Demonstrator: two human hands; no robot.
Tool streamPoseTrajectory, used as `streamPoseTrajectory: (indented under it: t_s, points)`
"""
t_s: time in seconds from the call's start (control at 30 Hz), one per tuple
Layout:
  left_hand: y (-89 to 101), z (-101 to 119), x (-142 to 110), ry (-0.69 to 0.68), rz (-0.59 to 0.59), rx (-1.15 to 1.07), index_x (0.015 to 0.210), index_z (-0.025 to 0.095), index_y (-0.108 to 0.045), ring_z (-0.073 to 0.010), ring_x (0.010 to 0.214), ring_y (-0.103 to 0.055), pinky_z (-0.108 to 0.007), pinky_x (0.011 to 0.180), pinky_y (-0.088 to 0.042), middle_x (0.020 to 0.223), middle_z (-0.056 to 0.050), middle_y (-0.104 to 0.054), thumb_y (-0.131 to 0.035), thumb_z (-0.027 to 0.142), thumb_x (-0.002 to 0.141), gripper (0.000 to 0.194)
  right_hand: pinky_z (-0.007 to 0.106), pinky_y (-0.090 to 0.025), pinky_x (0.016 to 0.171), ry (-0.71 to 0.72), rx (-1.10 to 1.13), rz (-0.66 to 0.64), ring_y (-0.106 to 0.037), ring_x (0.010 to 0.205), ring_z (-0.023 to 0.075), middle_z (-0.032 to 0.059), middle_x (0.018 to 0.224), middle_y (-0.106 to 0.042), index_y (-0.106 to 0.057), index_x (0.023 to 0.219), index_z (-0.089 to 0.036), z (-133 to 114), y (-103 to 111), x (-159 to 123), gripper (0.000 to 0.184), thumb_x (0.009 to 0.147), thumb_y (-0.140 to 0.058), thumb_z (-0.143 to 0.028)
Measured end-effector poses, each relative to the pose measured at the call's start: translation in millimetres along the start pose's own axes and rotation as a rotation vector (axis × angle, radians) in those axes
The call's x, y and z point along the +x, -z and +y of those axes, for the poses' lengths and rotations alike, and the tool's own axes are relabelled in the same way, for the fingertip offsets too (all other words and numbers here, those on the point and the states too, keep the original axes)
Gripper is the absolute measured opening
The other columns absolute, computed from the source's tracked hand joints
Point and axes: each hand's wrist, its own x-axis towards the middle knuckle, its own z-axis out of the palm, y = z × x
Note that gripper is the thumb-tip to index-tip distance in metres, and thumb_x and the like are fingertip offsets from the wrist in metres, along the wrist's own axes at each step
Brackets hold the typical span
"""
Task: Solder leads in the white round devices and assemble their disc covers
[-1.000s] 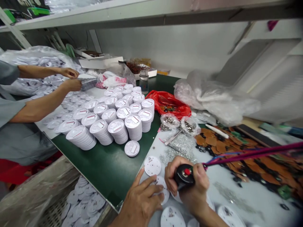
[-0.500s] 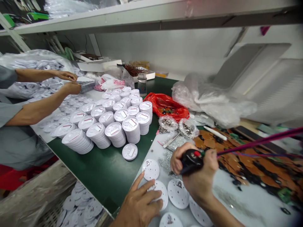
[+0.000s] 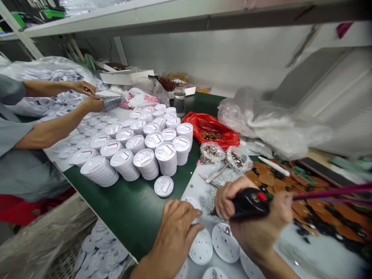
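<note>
Corded handheld tool, black, red button on top: right hand wraps it, fingers closed round the body, nose low near the discs. Left hand sits on a white perforated disc, fingertips at its edge; pressing or just steadying, can't tell. More discs lie just below the right fingers. Silver metal bits are scattered beside the left fingertips. Past the fingertips: two clear bags of metal parts, a red plastic bag holding dark parts, a glass jar. Left of the fingers, stacked white discs on a green mat. Crate left of the left wrist holds loose discs. Co-worker's hands at far left hold a grey packet.
</note>
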Motion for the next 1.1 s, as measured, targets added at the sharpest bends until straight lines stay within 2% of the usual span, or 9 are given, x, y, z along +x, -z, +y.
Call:
streamPoseTrajectory:
  t_s: [0.07, 0.17, 0.27, 0.37, 0.5, 0.8, 0.93, 1.1]
  points:
    - [-3.2, -0.5, 9.7, -0.005, -0.025, -0.028, 0.107, 0.023, -0.072, -0.0227, 0.093, -0.062, -0.041, 0.089, -0.038, 0.096, 0.000, -0.069, -0.081, 0.010, 0.086, 0.027, 0.027, -0.038, 0.037, -0.009, 0.032, -0.006, -0.045, 0.037, 0.0155, 0.0005, 0.042, -0.049, -0.069, 0.061, -0.020, -5.7, -5.1, -1.4, 0.067, 0.084, -0.048, -0.079]
    - [-6.4, -2.7, 16.9, -0.058, -0.037, -0.082, 0.091, 0.020, -0.071, -0.0186, 0.086, -0.061, -0.038, 0.089, -0.037, 0.087, 0.003, -0.069, -0.080, 0.006, 0.086, 0.017, 0.027, -0.039, 0.037, -0.026, 0.062, -0.016, -0.046, 0.037, 0.0154, 0.0008, 0.041, -0.049, -0.070, 0.061, -0.020, -10.9, -10.2, -3.4, 0.064, 0.085, -0.049, -0.076]
    - [-4.6, -3.6, 15.6, -0.067, -0.007, -0.118, 0.083, 0.017, -0.066, -0.0167, 0.083, -0.060, -0.036, 0.087, -0.036, 0.083, 0.004, -0.067, -0.083, 0.007, 0.083, 0.020, 0.028, -0.041, 0.039, -0.045, 0.077, -0.035, -0.046, 0.036, 0.0154, 0.0008, 0.041, -0.049, -0.070, 0.061, -0.020, -13.3, -11.7, -5.7, 0.063, 0.084, -0.051, -0.075]
    - [0.4, -2.3, 11.6, -0.016, -0.024, -0.186, 0.077, 0.016, -0.065, -0.0162, 0.083, -0.061, -0.034, 0.085, -0.036, 0.080, 0.004, -0.067, -0.087, 0.006, 0.078, 0.024, 0.028, -0.042, 0.039, -0.067, 0.095, -0.053, -0.046, 0.036, 0.0152, 0.0004, 0.041, -0.049, -0.071, 0.062, -0.020, -14.5, -11.7, -9.1, 0.063, 0.085, -0.050, -0.075]
    - [4.2, -0.6, 6.8, 0.078, -0.083, -0.309, 0.075, 0.016, -0.070, -0.0157, 0.084, -0.065, -0.033, 0.089, -0.037, 0.080, 0.004, -0.070, -0.086, 0.002, 0.078, 0.021, 0.028, -0.041, 0.038, -0.073, 0.117, -0.048, -0.046, 0.036, 0.0155, 0.0007, 0.041, -0.048, -0.071, 0.063, -0.019, -16.0, -12.1, -13.4, 0.068, 0.087, -0.044, -0.077]
    - [2.0, 5.6, -0.8, 0.207, -0.036, -0.389, 0.068, 0.016, -0.070, -0.0161, 0.080, -0.066, -0.031, 0.084, -0.041, 0.074, 0.004, -0.071, -0.090, 0.000, 0.069, 0.026, 0.028, -0.040, 0.038, -0.097, 0.125, -0.067, -0.046, 0.036, 0.0157, 0.0009, 0.041, -0.049, -0.071, 0.063, -0.020, -17.7, -15.7, -20.1, 0.068, 0.088, -0.043, -0.076]
    - [5.9, 8.1, -1.6, 0.200, -0.025, -0.386, 0.069, 0.017, -0.072, -0.0157, 0.080, -0.067, -0.031, 0.085, -0.040, 0.076, 0.003, -0.073, -0.086, -0.005, 0.071, 0.026, 0.029, -0.042, 0.040, -0.103, 0.107, -0.115, -0.047, 0.038, 0.0165, 0.0013, 0.042, -0.050, -0.072, 0.065, -0.020, -21.4, -17.6, -22.2, 0.069, 0.086, -0.042, -0.079]
    - [5.0, 4.4, -5.4, 0.205, -0.025, -0.370, 0.073, 0.019, -0.075, -0.0161, 0.082, -0.068, -0.032, 0.088, -0.038, 0.079, 0.004, -0.075, -0.085, -0.002, 0.075, 0.023, 0.030, -0.041, 0.040, -0.077, 0.113, -0.126, -0.047, 0.038, 0.0172, 0.0013, 0.042, -0.050, -0.072, 0.065, -0.021, -24.6, -16.6, -22.3, 0.069, 0.084, -0.043, -0.080]
